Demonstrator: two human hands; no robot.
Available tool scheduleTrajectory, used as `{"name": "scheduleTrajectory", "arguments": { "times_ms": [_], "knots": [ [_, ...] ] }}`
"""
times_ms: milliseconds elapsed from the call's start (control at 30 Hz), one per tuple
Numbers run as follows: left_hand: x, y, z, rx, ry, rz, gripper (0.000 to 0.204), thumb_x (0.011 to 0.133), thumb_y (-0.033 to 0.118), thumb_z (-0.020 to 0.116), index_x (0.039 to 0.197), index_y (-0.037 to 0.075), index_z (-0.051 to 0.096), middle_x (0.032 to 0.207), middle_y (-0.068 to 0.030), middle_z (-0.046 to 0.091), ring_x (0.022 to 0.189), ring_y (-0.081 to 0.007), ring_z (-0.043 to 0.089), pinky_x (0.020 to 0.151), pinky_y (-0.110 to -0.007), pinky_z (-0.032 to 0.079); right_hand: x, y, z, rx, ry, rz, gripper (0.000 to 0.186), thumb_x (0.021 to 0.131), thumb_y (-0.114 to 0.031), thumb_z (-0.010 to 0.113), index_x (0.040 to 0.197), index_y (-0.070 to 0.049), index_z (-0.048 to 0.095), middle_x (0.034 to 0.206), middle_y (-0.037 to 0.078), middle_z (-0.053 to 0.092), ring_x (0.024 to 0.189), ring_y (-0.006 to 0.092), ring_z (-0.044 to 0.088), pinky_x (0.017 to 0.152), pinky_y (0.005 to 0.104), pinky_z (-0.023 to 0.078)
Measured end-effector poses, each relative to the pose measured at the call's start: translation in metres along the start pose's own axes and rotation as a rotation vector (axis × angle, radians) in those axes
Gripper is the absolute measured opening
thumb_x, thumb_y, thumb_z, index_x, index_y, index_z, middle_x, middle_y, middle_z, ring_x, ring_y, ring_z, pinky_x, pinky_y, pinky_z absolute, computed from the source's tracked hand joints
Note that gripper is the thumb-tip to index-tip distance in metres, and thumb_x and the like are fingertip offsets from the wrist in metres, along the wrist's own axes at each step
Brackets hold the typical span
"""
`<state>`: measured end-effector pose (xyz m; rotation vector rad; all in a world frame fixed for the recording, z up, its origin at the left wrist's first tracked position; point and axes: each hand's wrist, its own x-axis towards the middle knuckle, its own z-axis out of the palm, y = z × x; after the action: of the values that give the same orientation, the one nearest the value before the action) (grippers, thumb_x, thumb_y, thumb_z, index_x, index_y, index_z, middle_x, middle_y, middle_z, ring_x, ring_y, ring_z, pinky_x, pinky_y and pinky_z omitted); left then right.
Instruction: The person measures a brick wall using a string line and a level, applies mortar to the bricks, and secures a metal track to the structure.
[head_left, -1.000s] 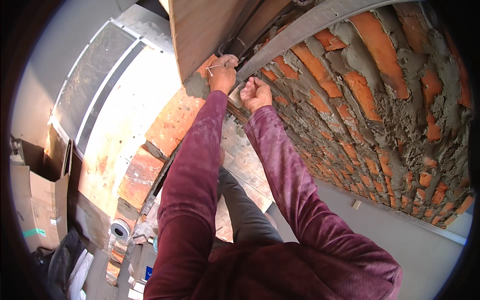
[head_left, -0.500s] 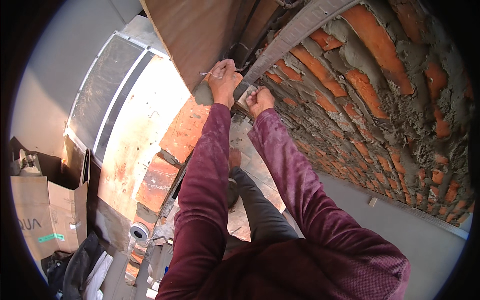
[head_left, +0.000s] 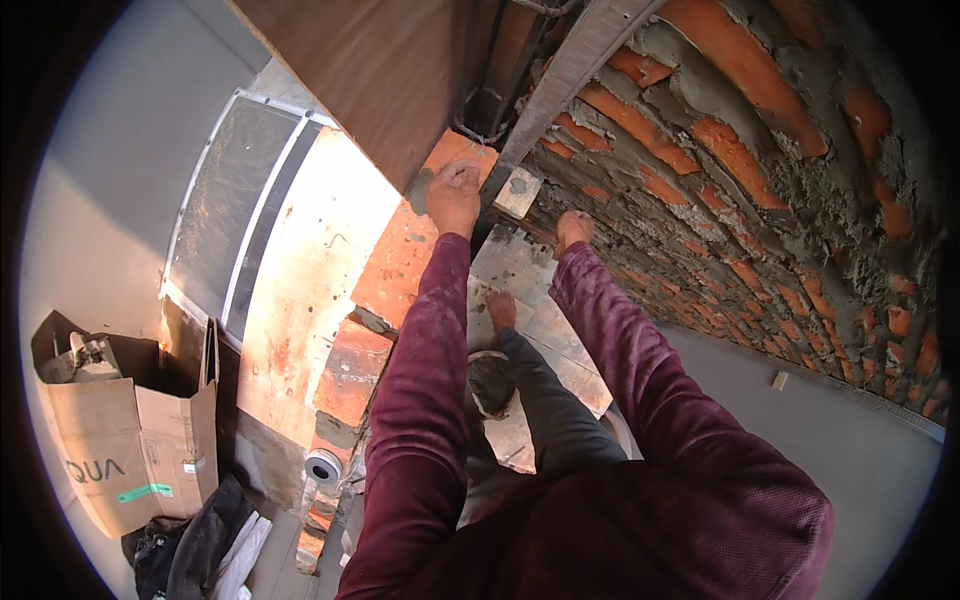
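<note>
At twelve o'clock from centre, your left hand (head_left: 455, 200) sits over the orange brick (head_left: 462, 148), fingers curled in towards each other; whether they clamp on anything, you cannot tell from this view. Your right hand (head_left: 573, 230), towards two o'clock, hangs apart from it near the mortared brick wall (head_left: 740, 200), fingers folded; contents hidden. Between the two, just past twelve: a small pale block (head_left: 517, 195), grey smear on its face.

Handling, by judgement: brick stiff, fairly heavy, gritty rather than slippery, edges liable to chip. Best hold is across its two long sides, clear of wet-looking mortar.

Around you: plywood panel (head_left: 370, 90) at eleven, crowding the left hand's reach; long metal straightedge (head_left: 575, 85) at one, hemming the other side. Cardboard box (head_left: 130, 430) at eight, well apart.
</note>
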<state>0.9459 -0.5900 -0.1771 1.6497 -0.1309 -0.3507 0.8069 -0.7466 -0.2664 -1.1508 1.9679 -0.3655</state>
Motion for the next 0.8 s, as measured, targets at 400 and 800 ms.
{"name": "scheduleTrajectory", "arguments": {
  "times_ms": [400,800],
  "knots": [
    [0.003,0.024,0.004,0.569,0.123,0.219,0.021,0.084,0.021,0.063,0.097,0.009,0.073,0.093,-0.0177,0.069,0.083,-0.0355,0.067,0.076,-0.043,0.051,0.078,0.158,-0.016,-0.533,-0.092,-0.541,0.029,0.087,-0.025,0.054,0.086,0.003,0.061,0.093,0.022,0.067,0.088,0.0365,0.065,0.078,0.0425,0.050],
    [0.005,0.014,0.011,0.492,0.034,0.217,0.019,0.082,0.019,0.063,0.096,0.011,0.075,0.089,-0.0151,0.071,0.081,-0.0318,0.068,0.074,-0.039,0.052,-0.073,-0.015,-0.025,-0.087,-0.250,-1.007,0.036,0.085,-0.023,0.064,0.114,-0.002,0.063,0.099,0.016,0.067,0.104,0.0344,0.058,0.094,0.0418,0.043]
  ]
}}
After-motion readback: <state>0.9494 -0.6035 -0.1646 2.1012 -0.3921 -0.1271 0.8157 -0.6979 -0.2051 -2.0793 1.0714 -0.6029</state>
